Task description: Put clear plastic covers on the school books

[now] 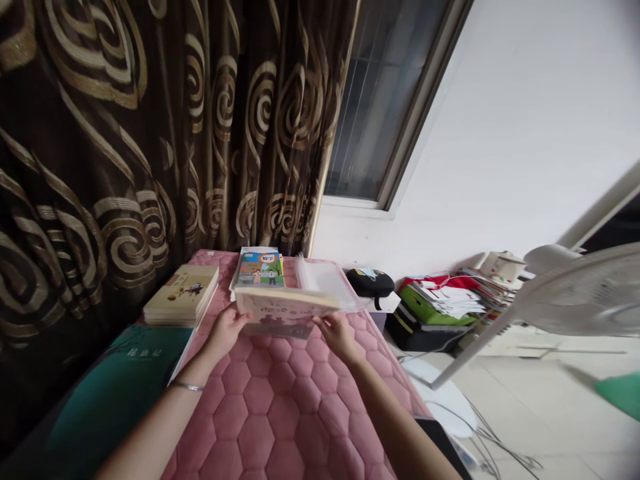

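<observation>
Between my two hands is a pale book (285, 307), tilted above a pink quilted bed cover (280, 413). Its far edge shows cream pages, and dark writing and a purplish picture are blurred on the near side. A clear film seems to hang along its lower edge. My left hand (230, 328) pinches the left end, and my right hand (337, 333) pinches the right end. Just beyond lies a stack topped by a blue maths textbook (261, 268). Clear plastic sleeves (325, 277) lie behind the book to the right.
At left, a stack of cream books (183, 290) stands beyond a large teal box or book (125, 373). Patterned curtains (225, 120) hang behind. To the right are a black case (369, 283), piled papers (445, 297), a standing fan (575, 293) and floor cables (493, 433).
</observation>
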`<state>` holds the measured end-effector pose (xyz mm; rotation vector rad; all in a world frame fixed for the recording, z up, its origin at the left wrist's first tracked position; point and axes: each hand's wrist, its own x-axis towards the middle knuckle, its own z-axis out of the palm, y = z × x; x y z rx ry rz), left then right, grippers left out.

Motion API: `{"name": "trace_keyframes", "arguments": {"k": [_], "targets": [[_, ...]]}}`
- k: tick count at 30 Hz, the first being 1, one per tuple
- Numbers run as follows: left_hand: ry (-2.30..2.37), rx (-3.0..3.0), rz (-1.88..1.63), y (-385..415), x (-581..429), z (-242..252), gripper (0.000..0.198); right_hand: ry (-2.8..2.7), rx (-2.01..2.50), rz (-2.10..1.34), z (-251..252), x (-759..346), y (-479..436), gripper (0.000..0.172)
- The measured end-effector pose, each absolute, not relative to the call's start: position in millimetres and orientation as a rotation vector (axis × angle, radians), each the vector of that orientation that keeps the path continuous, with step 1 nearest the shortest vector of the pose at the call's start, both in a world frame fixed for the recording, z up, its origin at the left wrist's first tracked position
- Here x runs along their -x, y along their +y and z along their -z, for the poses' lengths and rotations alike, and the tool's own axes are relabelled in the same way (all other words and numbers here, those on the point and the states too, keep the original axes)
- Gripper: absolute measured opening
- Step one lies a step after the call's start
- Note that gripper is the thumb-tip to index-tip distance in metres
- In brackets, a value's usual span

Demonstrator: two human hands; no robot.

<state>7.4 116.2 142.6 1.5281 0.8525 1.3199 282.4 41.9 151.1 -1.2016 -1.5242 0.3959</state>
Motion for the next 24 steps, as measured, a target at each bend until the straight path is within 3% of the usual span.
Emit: {"name": "trace_keyframes", "arguments": {"k": [6,16,24], "targets": [[0.923,-1.691,-1.358,114,-4,-149,0.036,-1.550,1.165,-0.243,-160,-284,38,0.035],[0.851,-1.469,-1.205,114,-8,-144,0.055,-1.547,1.191,-0.441,-144,-285,42,0.042],[0.906,-1.415,-1.194,116,-9,-121,0.049,-1.486,1.259,-0.474,-111,-286,49,0.047]]}}
